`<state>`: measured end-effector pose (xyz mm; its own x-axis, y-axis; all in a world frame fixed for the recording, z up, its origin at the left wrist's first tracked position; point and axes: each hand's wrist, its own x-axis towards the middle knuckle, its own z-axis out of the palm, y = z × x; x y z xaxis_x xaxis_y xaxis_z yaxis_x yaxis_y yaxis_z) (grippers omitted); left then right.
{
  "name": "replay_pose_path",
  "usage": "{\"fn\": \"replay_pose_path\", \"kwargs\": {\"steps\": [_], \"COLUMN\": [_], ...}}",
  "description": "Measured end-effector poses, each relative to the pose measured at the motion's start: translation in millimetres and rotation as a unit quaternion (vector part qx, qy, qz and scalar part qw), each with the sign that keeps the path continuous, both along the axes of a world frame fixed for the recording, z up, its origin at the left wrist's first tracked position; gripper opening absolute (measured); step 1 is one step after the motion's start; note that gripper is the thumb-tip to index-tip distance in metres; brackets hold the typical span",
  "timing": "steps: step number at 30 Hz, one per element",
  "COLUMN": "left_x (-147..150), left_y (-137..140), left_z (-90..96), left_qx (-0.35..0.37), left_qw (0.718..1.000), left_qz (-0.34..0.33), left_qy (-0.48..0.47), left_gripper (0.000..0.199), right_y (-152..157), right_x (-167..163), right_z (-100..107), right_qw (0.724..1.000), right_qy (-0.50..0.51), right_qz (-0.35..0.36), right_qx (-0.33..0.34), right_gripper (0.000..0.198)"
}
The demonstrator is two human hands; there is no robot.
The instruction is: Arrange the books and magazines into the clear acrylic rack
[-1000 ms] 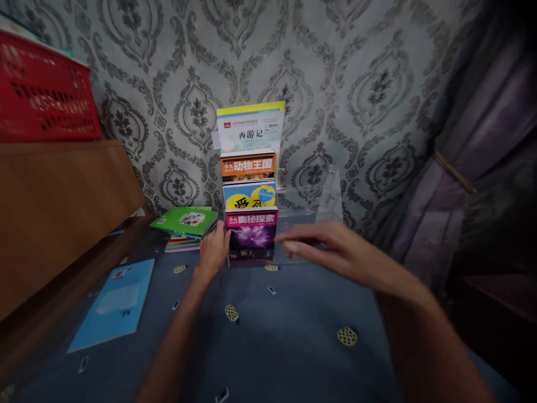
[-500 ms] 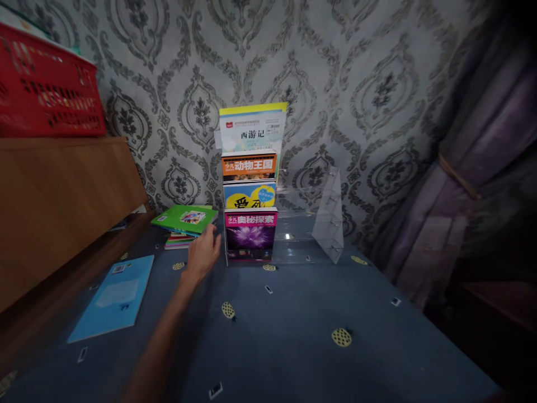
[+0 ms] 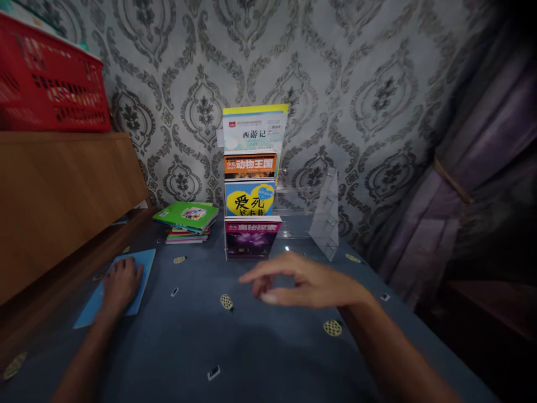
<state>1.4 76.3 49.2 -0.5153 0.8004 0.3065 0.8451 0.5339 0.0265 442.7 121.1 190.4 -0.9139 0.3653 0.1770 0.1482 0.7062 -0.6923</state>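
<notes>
My left hand [image 3: 122, 282] lies on top of the thin blue book [image 3: 145, 272] at the left, fingers apart on its cover. In front of the clear book rack [image 3: 325, 221], my right hand [image 3: 289, 280] hovers over the cloth, holding nothing, with index finger and thumb stretched out to the left. The rack's left column holds a purple book [image 3: 251, 242] at the front, leaning forward a little. Behind it rise a blue-and-yellow book [image 3: 250, 198], an orange-topped book [image 3: 250, 165] and a pale book with a yellow top edge [image 3: 255, 127].
A stack of books with a green one [image 3: 187, 215] on top stands left of the rack. A red basket [image 3: 54, 84] sits on a wooden cabinet [image 3: 62, 190] at the left. Dark blue cloth [image 3: 268, 358] covers the table; a purple curtain [image 3: 436, 212] hangs at the right.
My left hand has moved from beside the book stack down-left onto the blue book. My right hand has come into view. The purple book now leans further forward, showing more of the blue-and-yellow cover.
</notes>
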Motion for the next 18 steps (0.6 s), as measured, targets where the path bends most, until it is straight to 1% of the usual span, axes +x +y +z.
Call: {"fn": "replay_pose_path", "kwargs": {"steps": [2, 4, 6, 9, 11, 13, 16, 18], "left_x": [-7.7, -13.2, -16.2, -16.6, -16.2, -16.9, -19.8, -22.3], "left_y": [-11.2, -18.9, -22.8, -24.0, -23.8, -23.6, -23.2, -22.4], "left_z": [-2.4, -2.0, -0.3, 0.9, -0.1, -2.2, -5.8, -7.5], "left_qx": [-0.001, -0.015, -0.031, -0.031, -0.026, -0.023, -0.022, -0.025], "left_qw": [0.999, 0.996, 0.989, 0.985, 0.985, 0.987, 0.988, 0.988], "left_qz": [0.017, 0.045, 0.069, 0.078, 0.078, 0.078, 0.082, 0.096], "left_qy": [-0.029, -0.08, -0.128, -0.15, -0.149, -0.142, -0.127, -0.122], "left_gripper": [0.06, 0.065, 0.068, 0.07, 0.07, 0.07, 0.071, 0.072], "right_y": [21.3, 45.8, 69.3, 97.2, 109.3, 117.0, 123.0, 124.8], "right_x": [-17.3, -29.7, -36.5, -41.1, -43.4, -46.2, -49.8, -50.7], "right_z": [-19.3, -42.0, -63.4, -87.0, -97.0, -104.1, -112.2, -116.2], "right_qw": [0.999, 0.997, 0.992, 0.983, 0.98, 0.975, 0.965, 0.963], "right_qy": [-0.011, 0.017, 0.062, 0.096, 0.092, 0.087, 0.091, 0.099], "right_qz": [-0.01, -0.045, -0.09, -0.152, -0.175, -0.201, -0.243, -0.248], "right_qx": [-0.041, -0.061, -0.058, -0.022, 0.002, 0.02, 0.036, 0.041], "right_gripper": [0.037, 0.038, 0.04, 0.038, 0.038, 0.043, 0.046, 0.046]}}
